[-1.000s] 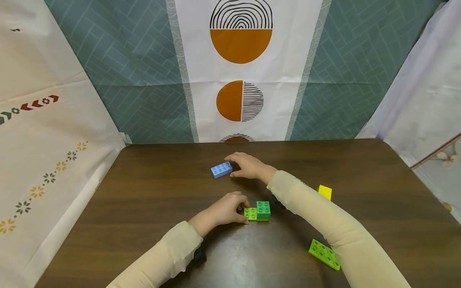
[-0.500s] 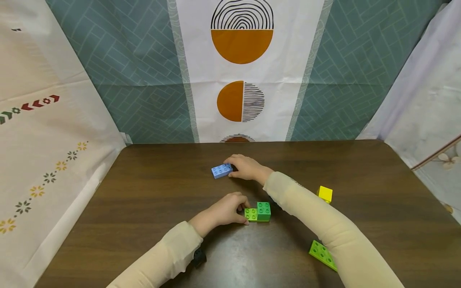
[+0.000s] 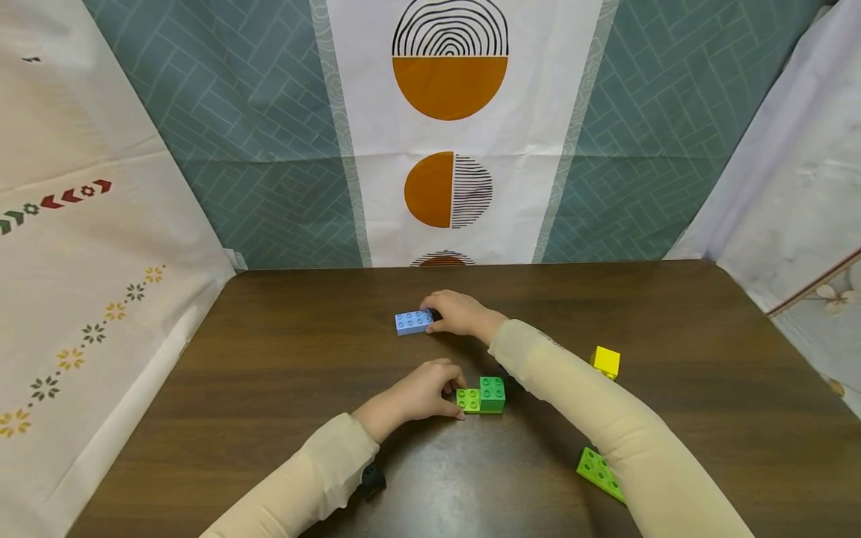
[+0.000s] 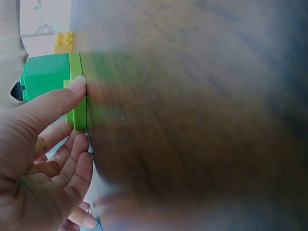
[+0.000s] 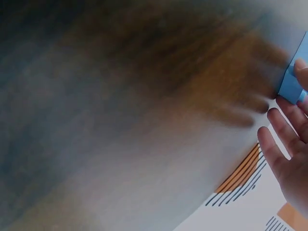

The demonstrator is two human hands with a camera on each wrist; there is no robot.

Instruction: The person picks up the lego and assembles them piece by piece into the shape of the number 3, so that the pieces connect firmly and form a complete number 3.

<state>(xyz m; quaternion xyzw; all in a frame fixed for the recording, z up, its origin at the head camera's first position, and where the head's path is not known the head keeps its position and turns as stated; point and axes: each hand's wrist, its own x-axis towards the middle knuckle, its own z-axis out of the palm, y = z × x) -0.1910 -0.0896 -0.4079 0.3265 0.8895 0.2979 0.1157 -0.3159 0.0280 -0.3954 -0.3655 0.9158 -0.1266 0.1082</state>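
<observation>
My left hand [image 3: 420, 390] pinches the left end of a flat lime-green building brick [image 3: 468, 400] at mid-table. A taller green brick [image 3: 492, 391] sits on that flat brick's right half. In the left wrist view, the thumb lies across the edge of the lime brick [image 4: 80, 113], whose underside is right at the tabletop. Farther back, my right hand [image 3: 463, 314] grips the right end of a light-blue brick [image 3: 412, 323], studs up. The right wrist view shows just a corner of the blue brick [image 5: 290, 86] between thumb and index finger, the other fingers loosely extended.
A yellow brick [image 3: 606, 362] lies on its side beyond the right forearm. The right sleeve partly covers a longer lime-green brick [image 3: 596, 471]. Around everything is the brown wooden table [image 3: 282, 329], with patterned cloths hanging behind and beside it.
The right hand has closed on the blue brick and come slightly nearer. The brick has turned to lie almost parallel to the table's back edge. The left hand keeps its hold on the lime brick.
</observation>
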